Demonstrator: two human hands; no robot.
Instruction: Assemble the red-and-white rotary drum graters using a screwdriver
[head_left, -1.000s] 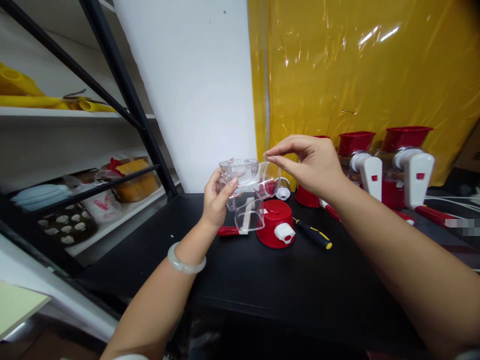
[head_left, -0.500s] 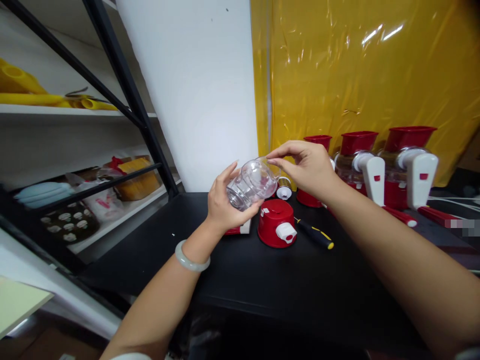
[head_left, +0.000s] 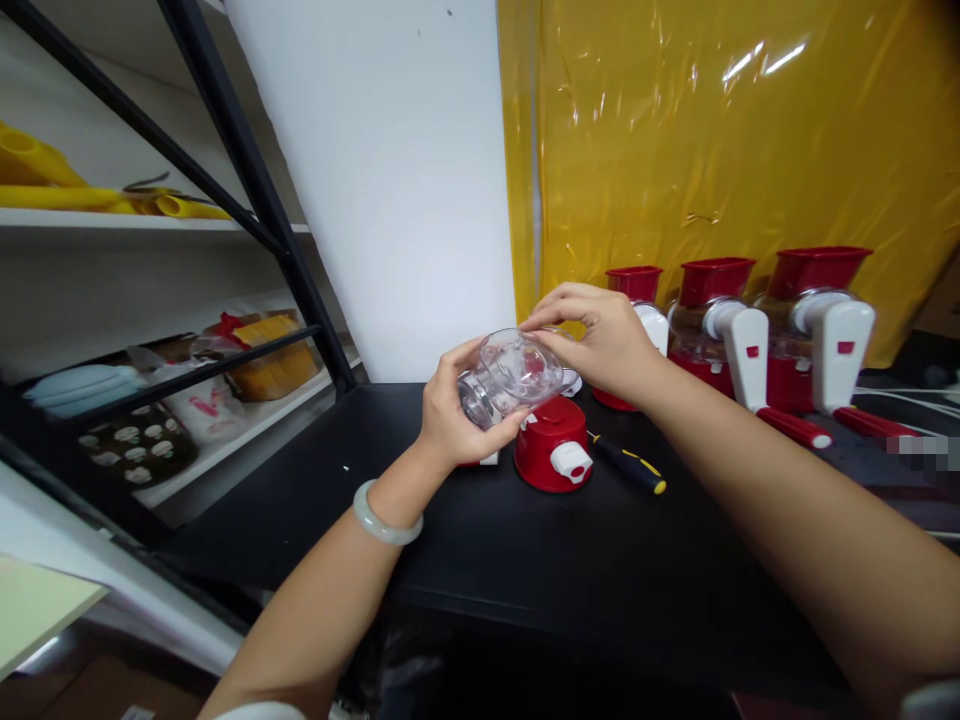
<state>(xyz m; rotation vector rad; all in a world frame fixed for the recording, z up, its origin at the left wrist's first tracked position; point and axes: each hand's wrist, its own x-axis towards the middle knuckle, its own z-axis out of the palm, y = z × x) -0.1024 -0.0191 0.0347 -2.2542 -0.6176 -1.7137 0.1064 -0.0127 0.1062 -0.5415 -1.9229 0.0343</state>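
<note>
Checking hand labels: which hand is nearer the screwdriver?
Right. The right hand is above and just left of the screwdriver, fingers on the clear housing. The left hand grips the housing further left, beyond the red base.

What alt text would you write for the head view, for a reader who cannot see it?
Two bare hands hold a clear plastic housing above a black table: the left hand grips it from below, the right hand pinches its top. Under it stand a red base and a screwdriver; three red-and-white grinders line up before a yellow sheet.
</note>
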